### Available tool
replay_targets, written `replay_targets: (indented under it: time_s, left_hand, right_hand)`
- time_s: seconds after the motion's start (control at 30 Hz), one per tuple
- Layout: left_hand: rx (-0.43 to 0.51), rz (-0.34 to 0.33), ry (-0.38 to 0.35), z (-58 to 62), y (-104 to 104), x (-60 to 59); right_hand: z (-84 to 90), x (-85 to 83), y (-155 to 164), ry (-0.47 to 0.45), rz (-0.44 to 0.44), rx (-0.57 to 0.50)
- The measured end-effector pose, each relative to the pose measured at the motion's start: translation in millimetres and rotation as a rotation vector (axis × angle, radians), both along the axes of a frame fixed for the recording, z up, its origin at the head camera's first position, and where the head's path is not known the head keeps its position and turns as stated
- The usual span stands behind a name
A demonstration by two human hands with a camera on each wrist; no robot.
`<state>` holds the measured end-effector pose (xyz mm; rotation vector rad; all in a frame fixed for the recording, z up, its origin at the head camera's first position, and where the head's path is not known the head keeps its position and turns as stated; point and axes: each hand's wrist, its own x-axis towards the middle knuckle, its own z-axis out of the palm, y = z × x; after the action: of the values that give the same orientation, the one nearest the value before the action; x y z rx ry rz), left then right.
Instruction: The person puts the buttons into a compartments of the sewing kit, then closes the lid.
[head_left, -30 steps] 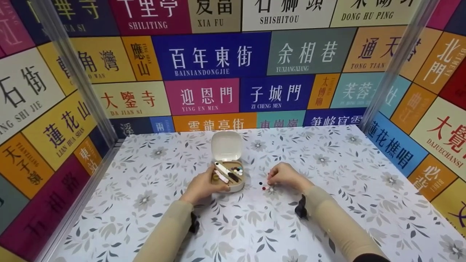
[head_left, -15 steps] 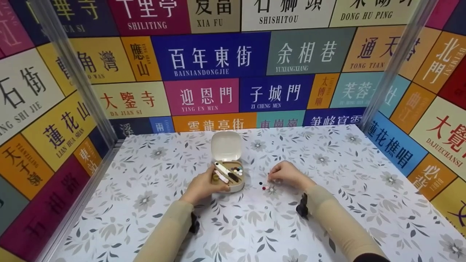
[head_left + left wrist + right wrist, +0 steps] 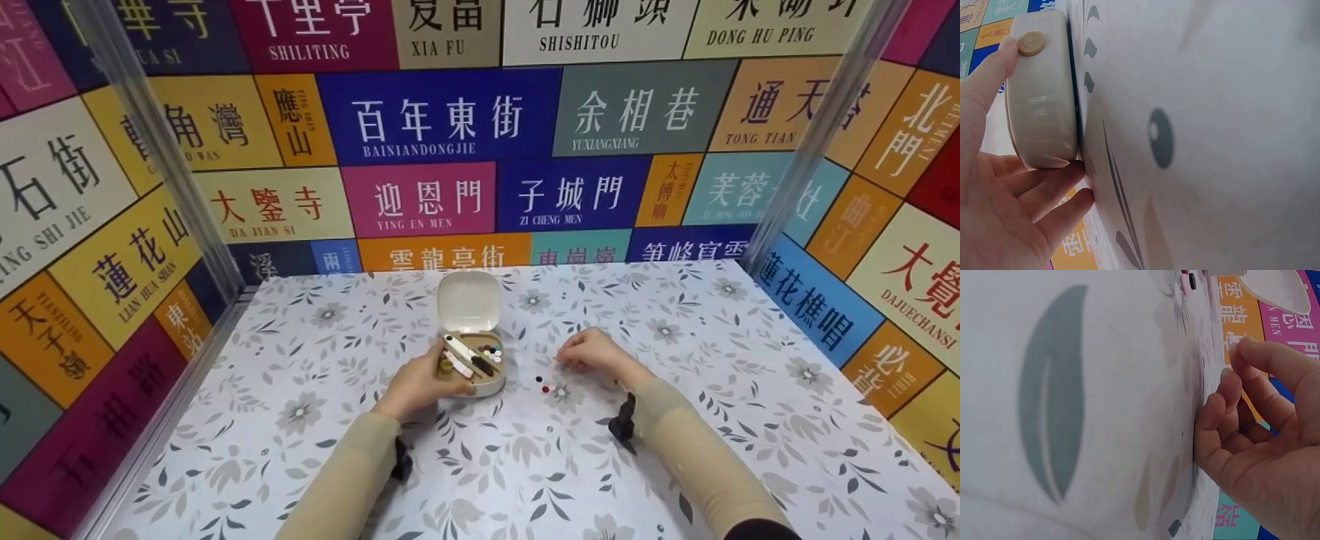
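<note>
Status of the left hand [image 3: 418,382]: I find it braced on the near left corner of the white box [image 3: 489,388], thumb on the front wall beside the wooden knob [image 3: 1031,43], fingers wrapped along the side. I rate this grip as steadying, not lifting. The box rests on the patterned table [image 3: 337,480], its lid [image 3: 469,301] raised and tilted back. Inside, I note two pens [image 3: 468,355] across the middle and small coloured beads [image 3: 492,352] in the right-hand part.

Status of the right hand [image 3: 598,352]: index finger and thumb are closed tip to tip on a pale bead [image 3: 1234,341], too small for me to confirm its shape; the other fingers are curled. Just beside it on the table lie a dark bead [image 3: 539,379], a red bead [image 3: 545,390] and a white bead [image 3: 553,388], the last two nearly touching.

Step in hand, in my judgement: picking up single beads from beside the box. The next move calls for an unbroken pinch and a motionless box.

Against the frame half a second ago, the right fingertips sit slightly farther from the loose beads; I record no change in the left hand's hold.
</note>
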<state>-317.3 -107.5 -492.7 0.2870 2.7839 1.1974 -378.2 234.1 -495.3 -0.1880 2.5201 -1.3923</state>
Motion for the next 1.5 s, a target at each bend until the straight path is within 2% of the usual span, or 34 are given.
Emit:
replay_targets:
  time_s: [0.23, 0.67, 1.0, 1.23, 1.5]
  left_hand:
    - [-0.023, -0.014, 0.028, 1.2, -0.1, -1.4]
    - [-0.005, 0.000, -0.006, 3.0, 0.6, -2.6]
    - [-0.001, -0.003, 0.002, 3.6, 0.7, -2.7]
    - [-0.040, -0.015, 0.040, 1.6, 0.5, -2.8]
    - [-0.022, -0.006, 0.000, -0.7, 0.9, -2.3]
  right_hand:
    - [2.6, -3.8, 0.2, -0.015, -0.013, -0.022]
    - [7.3, -6.8, 1.8, -0.014, -0.062, -0.032]
    - [14.8, -11.5, 2.3, -0.048, -0.064, -0.013]
    - [21.0, -9.2, -2.0, -0.044, -0.084, -0.012]
    - [26.8, -7.0, -7.2, -0.025, -0.078, -0.007]
